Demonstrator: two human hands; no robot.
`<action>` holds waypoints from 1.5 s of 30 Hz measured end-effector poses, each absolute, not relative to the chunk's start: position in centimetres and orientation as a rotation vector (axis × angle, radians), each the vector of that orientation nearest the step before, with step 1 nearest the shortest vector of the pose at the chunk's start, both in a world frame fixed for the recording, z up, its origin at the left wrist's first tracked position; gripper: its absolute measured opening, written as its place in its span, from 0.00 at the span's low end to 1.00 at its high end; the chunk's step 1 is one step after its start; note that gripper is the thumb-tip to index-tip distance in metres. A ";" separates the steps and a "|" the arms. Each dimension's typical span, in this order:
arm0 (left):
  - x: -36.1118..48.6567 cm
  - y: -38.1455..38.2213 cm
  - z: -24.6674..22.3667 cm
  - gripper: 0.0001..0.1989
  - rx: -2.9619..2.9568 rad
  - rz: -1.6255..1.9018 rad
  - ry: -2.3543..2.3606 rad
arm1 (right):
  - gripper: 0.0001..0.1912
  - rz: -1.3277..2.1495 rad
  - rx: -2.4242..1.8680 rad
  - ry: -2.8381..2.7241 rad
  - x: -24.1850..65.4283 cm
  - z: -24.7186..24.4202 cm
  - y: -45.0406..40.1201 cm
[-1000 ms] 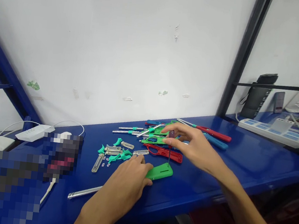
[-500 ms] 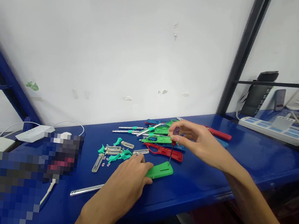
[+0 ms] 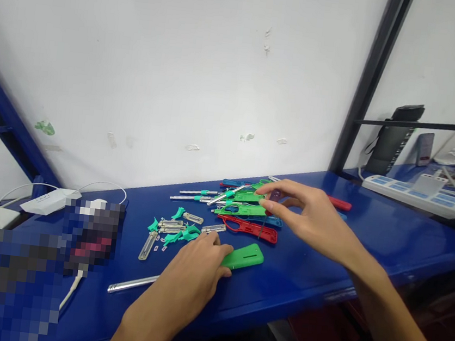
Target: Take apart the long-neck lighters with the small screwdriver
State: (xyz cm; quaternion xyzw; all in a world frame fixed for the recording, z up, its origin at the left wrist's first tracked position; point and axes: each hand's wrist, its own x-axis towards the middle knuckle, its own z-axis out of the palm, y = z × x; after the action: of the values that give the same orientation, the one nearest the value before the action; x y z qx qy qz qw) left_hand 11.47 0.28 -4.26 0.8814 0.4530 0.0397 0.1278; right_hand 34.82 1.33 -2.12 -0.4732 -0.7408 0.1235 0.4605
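My left hand (image 3: 200, 266) presses a green long-nosed lighter (image 3: 248, 256) to the blue table, fingers closed round its middle. The lighter's metal tube (image 3: 132, 284) sticks out to the left from under my wrist. Between the thumb and fingers of my right hand (image 3: 295, 203) is a small screwdriver (image 3: 274, 196) with a dark purple and red handle. Its thin shaft points down, with the tip above and apart from the lighter's end. Behind lie opened lighter halves, a red one (image 3: 251, 229) and a green one (image 3: 243, 210) among them.
Clear fuel tanks (image 3: 148, 245) and teal triggers (image 3: 187, 234) lie loose left of centre. A white power strip (image 3: 422, 195) is at the right, near a black rack post (image 3: 357, 97). A white adapter (image 3: 49, 200) with cables sits at the left. The wall stands behind.
The screwdriver has lifted off the green lighter's end, and its tip is now in the air. My left hand still holds the lighter in the same place.
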 end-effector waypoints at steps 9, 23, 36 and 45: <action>11.4 0.3 -4.6 0.17 2.573 0.125 1.324 | 0.13 0.395 -1.133 -1.936 34.6 -2.7 1.8; 11.5 0.2 -4.4 0.16 2.580 0.112 1.326 | 0.09 0.501 -1.071 -1.937 34.4 -2.4 1.6; 11.4 0.2 -4.5 0.16 2.591 0.123 1.319 | 0.09 0.786 -0.946 -1.956 34.0 -2.5 1.1; 11.5 0.4 -4.6 0.18 2.562 0.130 1.295 | 0.10 0.918 -0.940 -1.920 34.8 -2.8 1.3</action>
State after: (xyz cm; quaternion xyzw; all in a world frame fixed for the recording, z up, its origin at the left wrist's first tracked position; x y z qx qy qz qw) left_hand 11.45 0.36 -4.65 0.8835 0.4467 0.0450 0.1334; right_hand 34.81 1.33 -2.78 -0.3708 -0.7577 0.3624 0.3963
